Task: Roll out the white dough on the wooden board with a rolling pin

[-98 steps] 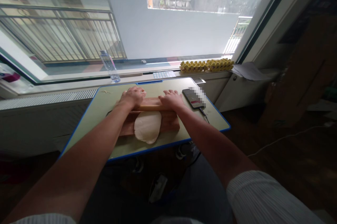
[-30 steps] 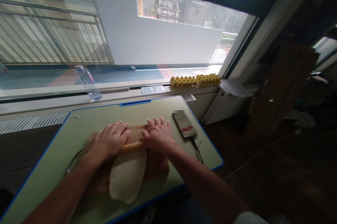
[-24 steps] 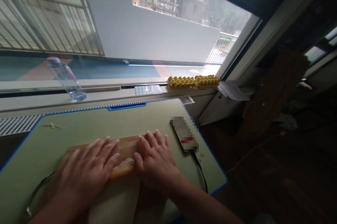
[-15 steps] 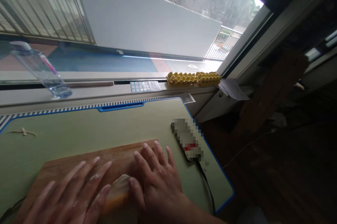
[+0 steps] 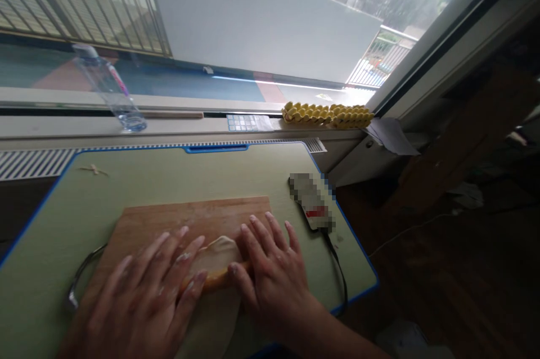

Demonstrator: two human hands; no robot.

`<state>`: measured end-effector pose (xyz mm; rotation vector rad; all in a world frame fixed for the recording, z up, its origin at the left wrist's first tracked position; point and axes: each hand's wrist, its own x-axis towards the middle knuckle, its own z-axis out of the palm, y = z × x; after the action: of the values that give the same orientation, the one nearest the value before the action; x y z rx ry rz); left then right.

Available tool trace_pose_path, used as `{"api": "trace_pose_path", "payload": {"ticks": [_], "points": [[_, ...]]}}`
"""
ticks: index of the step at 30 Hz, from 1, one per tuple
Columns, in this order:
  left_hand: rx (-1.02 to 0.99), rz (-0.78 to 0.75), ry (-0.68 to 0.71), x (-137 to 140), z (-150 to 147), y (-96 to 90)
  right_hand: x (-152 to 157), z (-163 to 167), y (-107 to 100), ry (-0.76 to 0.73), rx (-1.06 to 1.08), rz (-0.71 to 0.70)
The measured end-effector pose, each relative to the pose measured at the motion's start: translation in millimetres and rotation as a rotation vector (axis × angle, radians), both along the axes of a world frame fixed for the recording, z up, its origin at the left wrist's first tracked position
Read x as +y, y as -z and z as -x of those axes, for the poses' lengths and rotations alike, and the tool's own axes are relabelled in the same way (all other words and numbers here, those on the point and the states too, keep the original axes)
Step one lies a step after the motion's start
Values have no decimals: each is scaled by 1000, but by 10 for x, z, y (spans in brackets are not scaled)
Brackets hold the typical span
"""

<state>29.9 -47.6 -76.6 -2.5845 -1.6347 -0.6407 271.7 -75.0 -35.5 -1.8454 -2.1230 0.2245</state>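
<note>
A sheet of pale dough lies on the wooden board, its far edge showing between my hands and more of it on the near side. Across the dough runs a wooden rolling pin, its middle visible and both ends hidden under my hands. My left hand rests over the pin's left end, fingers stretched forward and apart. Over the right end lies my right hand, palm down with its fingers spread. White flour-like smears mark the fingers of both hands.
The green table has a blue rim. A phone-like device with a strap lies to the right, and a metal handle sticks out left of the board. On the windowsill are a water bottle and yellow egg cartons.
My view has shifted, so the table sits lower-left to right differently. The rolling pin and both hands have moved forward over the dough, and more dough shows on the near side.
</note>
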Motion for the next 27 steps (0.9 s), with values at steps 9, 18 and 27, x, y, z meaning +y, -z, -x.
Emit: {"api": "trace_pose_path", "payload": {"ticks": [9, 18, 27], "points": [[105, -10, -61, -302, -115, -189, -227, -15, 51, -19, -133, -3], [86, 104, -157, 111, -245, -280, 251, 66, 11, 65, -158, 15], [174, 305, -174, 678, -267, -353, 817, 62, -86, 60, -120, 183]]}}
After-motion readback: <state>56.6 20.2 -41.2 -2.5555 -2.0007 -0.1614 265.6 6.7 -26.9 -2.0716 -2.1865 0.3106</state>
